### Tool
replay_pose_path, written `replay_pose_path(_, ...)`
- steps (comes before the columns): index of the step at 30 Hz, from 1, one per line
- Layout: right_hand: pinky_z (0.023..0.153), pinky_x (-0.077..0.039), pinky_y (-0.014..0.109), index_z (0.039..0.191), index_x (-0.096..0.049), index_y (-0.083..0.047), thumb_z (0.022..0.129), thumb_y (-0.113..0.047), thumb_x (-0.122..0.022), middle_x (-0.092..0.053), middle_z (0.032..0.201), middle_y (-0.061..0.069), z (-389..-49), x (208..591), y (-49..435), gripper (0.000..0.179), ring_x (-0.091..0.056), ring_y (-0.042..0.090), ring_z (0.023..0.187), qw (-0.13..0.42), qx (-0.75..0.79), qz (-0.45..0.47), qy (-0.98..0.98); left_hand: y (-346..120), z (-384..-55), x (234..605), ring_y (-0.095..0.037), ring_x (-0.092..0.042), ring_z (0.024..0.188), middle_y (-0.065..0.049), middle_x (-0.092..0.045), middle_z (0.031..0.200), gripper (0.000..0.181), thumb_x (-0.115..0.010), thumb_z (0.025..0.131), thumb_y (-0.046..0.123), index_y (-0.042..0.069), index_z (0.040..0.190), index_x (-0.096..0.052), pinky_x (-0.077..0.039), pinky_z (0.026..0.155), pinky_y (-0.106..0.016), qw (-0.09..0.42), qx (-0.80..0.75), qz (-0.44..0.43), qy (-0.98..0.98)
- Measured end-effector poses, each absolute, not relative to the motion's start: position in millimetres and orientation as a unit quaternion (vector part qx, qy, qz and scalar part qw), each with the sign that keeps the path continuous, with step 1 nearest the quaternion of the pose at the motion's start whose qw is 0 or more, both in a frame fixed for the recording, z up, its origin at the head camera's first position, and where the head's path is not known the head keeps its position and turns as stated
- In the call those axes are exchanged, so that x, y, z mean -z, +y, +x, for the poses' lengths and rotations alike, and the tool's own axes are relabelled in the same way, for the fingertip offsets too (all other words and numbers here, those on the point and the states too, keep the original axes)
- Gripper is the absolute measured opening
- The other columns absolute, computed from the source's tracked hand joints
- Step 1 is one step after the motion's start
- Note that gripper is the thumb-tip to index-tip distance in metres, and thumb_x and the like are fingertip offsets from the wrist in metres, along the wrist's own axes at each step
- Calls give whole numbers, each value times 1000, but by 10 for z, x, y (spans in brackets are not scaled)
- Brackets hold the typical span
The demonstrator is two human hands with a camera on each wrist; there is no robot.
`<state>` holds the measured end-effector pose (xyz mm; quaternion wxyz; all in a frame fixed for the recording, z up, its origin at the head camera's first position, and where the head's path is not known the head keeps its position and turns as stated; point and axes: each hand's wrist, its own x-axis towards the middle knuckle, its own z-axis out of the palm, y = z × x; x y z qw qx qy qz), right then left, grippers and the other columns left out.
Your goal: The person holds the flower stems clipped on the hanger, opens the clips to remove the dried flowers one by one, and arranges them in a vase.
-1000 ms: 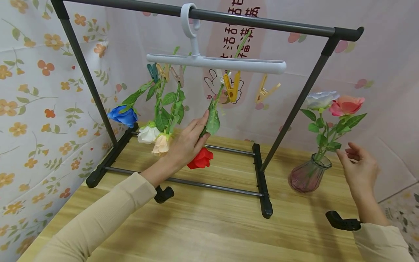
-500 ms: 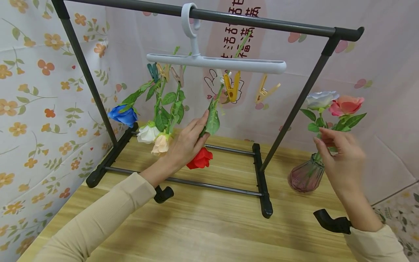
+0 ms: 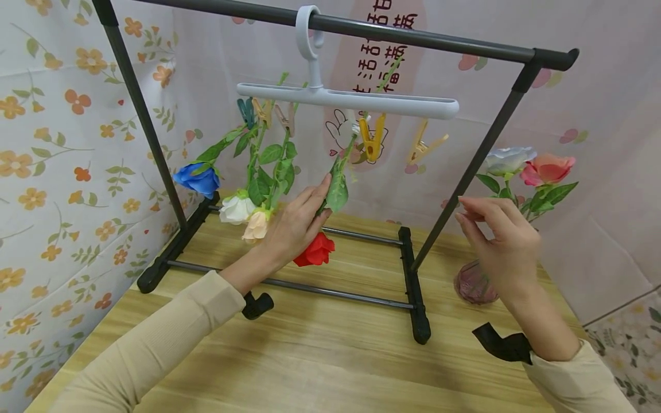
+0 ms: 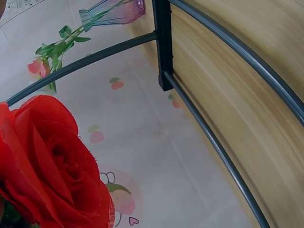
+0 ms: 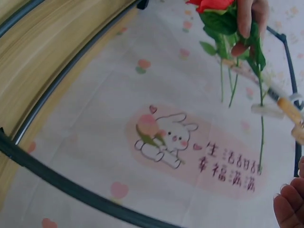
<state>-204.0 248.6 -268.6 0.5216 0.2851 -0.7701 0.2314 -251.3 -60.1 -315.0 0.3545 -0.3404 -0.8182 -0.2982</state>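
With its fingers around the leafy stem, my left hand (image 3: 296, 221) holds a red rose (image 3: 316, 250) head down. Its stem runs up past a white clothespin (image 3: 355, 125) and behind the white hanger (image 3: 346, 100). The bloom fills the lower left of the left wrist view. In the head view my right hand (image 3: 503, 241) is in the air before the vase, fingers loosely bent, nothing seen in them. Left of it hang a yellow clothespin (image 3: 373, 139) and a pale yellow clothespin (image 3: 422, 143). Blue (image 3: 198, 179), white (image 3: 237, 207) and peach (image 3: 256, 225) roses hang upside down at left.
A dark metal rack (image 3: 413, 39) carries the hanger and stands on the wooden table (image 3: 330, 367). At right, a purplish glass vase (image 3: 474, 285) holds a pale blue-white rose (image 3: 508, 159) and a pink rose (image 3: 548, 170). Patterned cloth (image 3: 88, 189) lines the walls.
My right hand has moved left from beside the vase, passing in front of it toward the rack's right post. The left hand stays on the rose stem. The head view has shifted slightly.
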Motion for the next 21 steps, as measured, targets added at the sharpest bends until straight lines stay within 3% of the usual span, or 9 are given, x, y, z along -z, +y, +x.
replay_pose_path(4,86,-36,-3,101,-73,2,98,-33,-57,-68,89,19,-2009,2623,2342,38,-60,2,85,508,-221,309,-773,-605,-2492,3135,-24,-65,82,-18,-65,118,55,-61,95,6,-7,144,-42,-53,63,-33,354,295,-341,-819)
replay_pose_path(7,85,-35,-2,100,-73,1,98,-34,-55,-67,89,18,-2005,2565,2226,40,-60,22,78,503,-220,336,-765,-611,-2482,3127,-24,-65,82,-18,-65,118,55,-61,95,6,-6,145,-42,-53,61,-32,352,296,-341,-820)
replay_pose_path(11,76,-38,6,98,-73,1,98,-31,-57,-68,88,18,-2027,2457,2068,35,-58,26,74,504,-211,372,-751,-624,-2469,3113,-24,-66,83,-17,-65,119,55,-61,95,6,-5,145,-42,-52,59,-32,349,295,-340,-822)
replay_pose_path(17,62,-41,32,101,-72,-1,95,-17,-63,-68,88,17,-2059,2254,1815,20,-58,28,72,506,-172,423,-732,-641,-2436,3084,-23,-65,82,-17,-64,120,55,-61,95,7,-4,146,-41,-51,56,-31,340,297,-338,-826)
replay_pose_path(21,63,-48,39,103,-70,0,87,-3,-70,-68,90,17,-2071,2069,1621,17,-59,29,77,487,-119,445,-742,-648,-2421,3076,-23,-65,84,-17,-64,121,55,-61,95,6,-3,146,-42,-51,55,-31,337,300,-337,-827)
